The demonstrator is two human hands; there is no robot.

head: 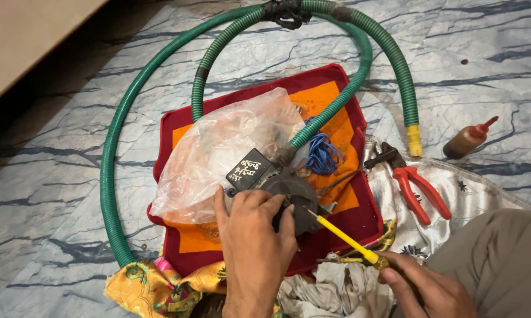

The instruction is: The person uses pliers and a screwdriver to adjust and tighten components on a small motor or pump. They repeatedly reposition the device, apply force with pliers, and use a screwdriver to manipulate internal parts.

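My left hand (253, 235) presses down on a dark round motor (295, 191) lying on a red and orange cloth (336, 118). A black box with pale markings (249, 169) sits on the motor's top left. My right hand (421, 285) grips a yellow-handled screwdriver (348, 238), whose tip reaches the motor's right side close to my left fingers. A clear plastic bag (218, 153) covers the part of the motor to the left.
A green ribbed hose (109, 159) loops around the cloth on the marbled floor; its yellow end (415, 140) lies right. Red-handled pliers (418, 191), a coil of blue wire (322, 154), a brown bottle with red cap (468, 138) and crumpled rags (336, 291) lie nearby.
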